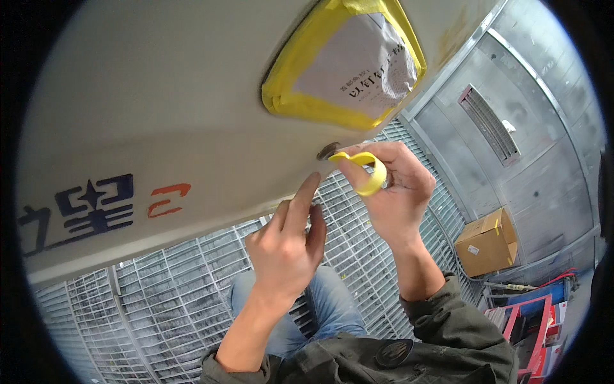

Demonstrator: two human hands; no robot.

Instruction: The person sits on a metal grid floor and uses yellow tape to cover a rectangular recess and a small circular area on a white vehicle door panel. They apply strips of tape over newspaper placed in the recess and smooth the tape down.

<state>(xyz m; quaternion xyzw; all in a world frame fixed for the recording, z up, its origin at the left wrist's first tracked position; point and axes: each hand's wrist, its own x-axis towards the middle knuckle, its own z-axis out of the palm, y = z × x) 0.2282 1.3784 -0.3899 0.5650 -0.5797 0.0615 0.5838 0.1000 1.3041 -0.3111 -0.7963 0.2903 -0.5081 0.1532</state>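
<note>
A curled strip of yellow masking tape (369,174) is pinched in my right hand (400,185), beside a small dark round spot (328,151) low on a pale painted panel (160,128). One end of the tape reaches toward that spot; whether it sticks there I cannot tell. My left hand (286,240) is just below, its index finger stretched up against or close to the panel's lower edge, with nothing visible in it. Higher on the panel, a printed white sheet (332,57) covers a rounded area, bordered by yellow masking tape (300,111).
Dark blue and red markings (96,201) are on the panel's left part. Below lies a metal grating floor (185,275). To the right are a metal wall (537,153) with a vent (489,125), a cardboard box (480,246), and a red-framed rack (540,326) holding supplies.
</note>
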